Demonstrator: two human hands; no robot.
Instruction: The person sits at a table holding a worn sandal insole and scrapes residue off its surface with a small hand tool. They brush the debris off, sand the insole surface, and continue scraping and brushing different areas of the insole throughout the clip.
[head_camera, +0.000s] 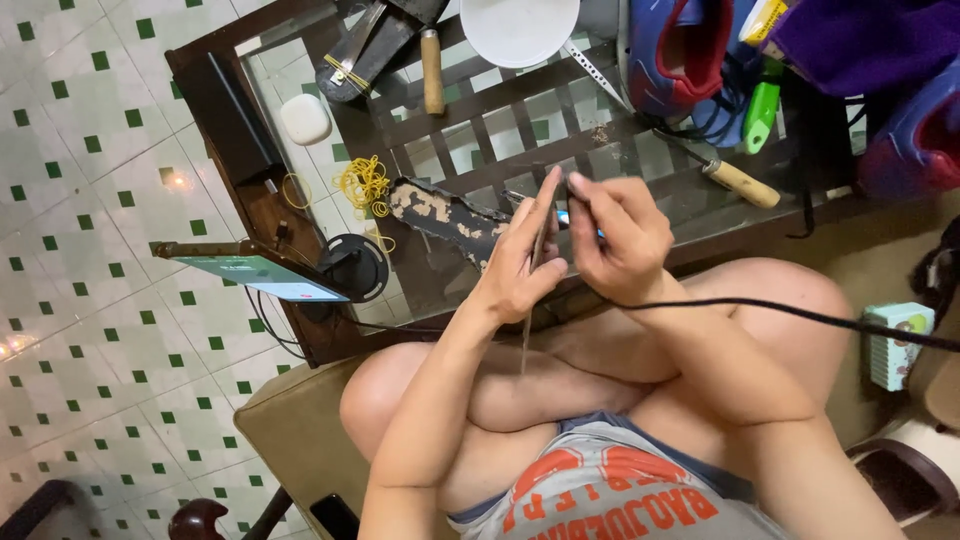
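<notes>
Mid-job, judging by the layout: left hand (522, 268) is clamped around a thin flat strip (541, 232), holding it upright over the lap, its lower end poking out below the palm toward the knees; right hand (615, 240) is pinched shut on something small at the strip's upper end, looks like a slim tool with a bluish bit showing by the fingers, too small to say what exactly. A black cable (800, 318) runs from under the right wrist off to the right edge; cannot tell whether it feeds the thing in that hand. So the workpiece is off the table, in both hands, just above the near edge of the glass-topped table (440, 270). Done so far, as far as visible: kit is laid out, ie a dark patterned piece (445, 215) lying flat on the glass just left of the hands, a heap of yellow rubber bands (365, 185) beyond it, wooden-handled tools (432, 72) (742, 183) further back, white bowl (518, 28) at the far edge, phone on a stand (262, 275) at the left corner. Left to do: no finished result in sight, strip looks bare and not joined to the patterned piece, bands untouched in their pile. My read is early-to-middle, fine work at the strip's tip in progress, assembly not started
</notes>
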